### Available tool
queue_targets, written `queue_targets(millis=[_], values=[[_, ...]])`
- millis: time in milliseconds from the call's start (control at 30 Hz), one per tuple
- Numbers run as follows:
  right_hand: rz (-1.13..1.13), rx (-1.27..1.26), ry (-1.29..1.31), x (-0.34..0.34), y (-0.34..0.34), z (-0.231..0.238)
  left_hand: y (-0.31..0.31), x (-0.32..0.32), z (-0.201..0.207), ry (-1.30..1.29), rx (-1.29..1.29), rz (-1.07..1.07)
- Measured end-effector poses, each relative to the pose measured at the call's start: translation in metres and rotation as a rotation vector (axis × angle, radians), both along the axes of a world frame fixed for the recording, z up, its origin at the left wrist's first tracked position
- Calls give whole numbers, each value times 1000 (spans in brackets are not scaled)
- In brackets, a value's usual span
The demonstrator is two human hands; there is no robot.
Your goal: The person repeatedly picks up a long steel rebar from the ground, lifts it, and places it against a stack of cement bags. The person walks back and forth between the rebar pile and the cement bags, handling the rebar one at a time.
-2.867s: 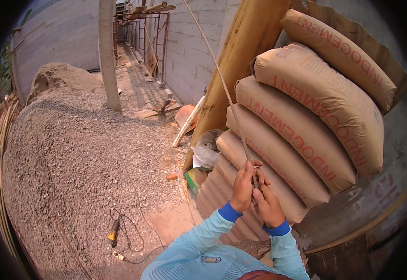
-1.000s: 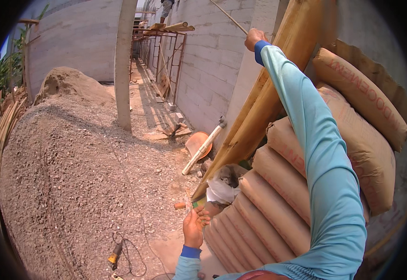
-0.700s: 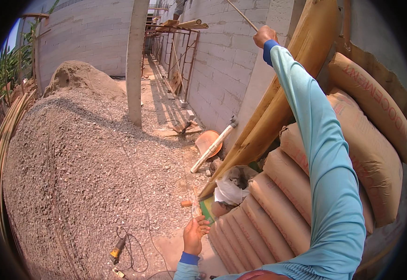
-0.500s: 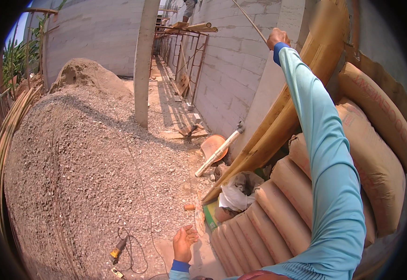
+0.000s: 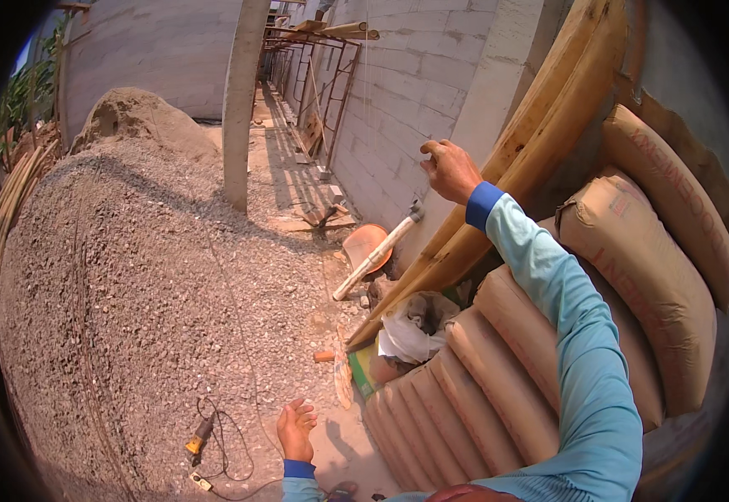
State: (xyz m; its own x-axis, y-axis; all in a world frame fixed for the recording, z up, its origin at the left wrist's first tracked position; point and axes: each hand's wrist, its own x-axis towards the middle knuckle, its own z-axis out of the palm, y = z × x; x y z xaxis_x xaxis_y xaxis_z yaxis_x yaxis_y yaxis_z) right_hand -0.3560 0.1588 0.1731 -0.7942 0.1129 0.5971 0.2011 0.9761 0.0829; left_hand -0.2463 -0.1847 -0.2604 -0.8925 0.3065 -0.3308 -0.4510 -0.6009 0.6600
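Observation:
My right hand [image 5: 452, 171] is raised before the grey block wall [image 5: 414, 84], beside long wooden planks [image 5: 506, 192] that lean there. Its fingers are curled in, and what they hold, if anything, is too small to make out. A faint thin line [image 5: 367, 75] runs up and down in front of the wall, apart from that hand. Low in the picture, my left hand [image 5: 297, 428] hangs open, palm up and fingers spread, touching nothing. Nearest to it are the gravel heap [image 5: 155, 301] and a yellow and black corded power tool [image 5: 199, 437].
Brown paper sacks [image 5: 498, 376] are stacked on the right, with more sacks [image 5: 649, 276] above. A white bag [image 5: 410, 335] sits at the planks' foot. Beyond lie a pale pipe [image 5: 377, 255] and orange basin [image 5: 366, 247]. A concrete post [image 5: 239, 109] and scaffold [image 5: 343, 100] stand farther off.
My right hand has come down and nearer, and the thin pale rod or line it gripped no longer shows in it. My left hand stays low and open. The view has shifted slightly.

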Motion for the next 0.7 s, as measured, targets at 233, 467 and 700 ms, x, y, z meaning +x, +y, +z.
queue_targets(millis=[233, 467, 700], values=[[177, -311, -179, 151, -61, -138, 18, 21, 8, 50, 5, -158], [-184, -836, -181, 361, -126, -294, 60, 60, 20, 96, -31, -485], [-859, -1225, -152, 614, -268, -444, 122, 170, 31, 270, -111, -992]])
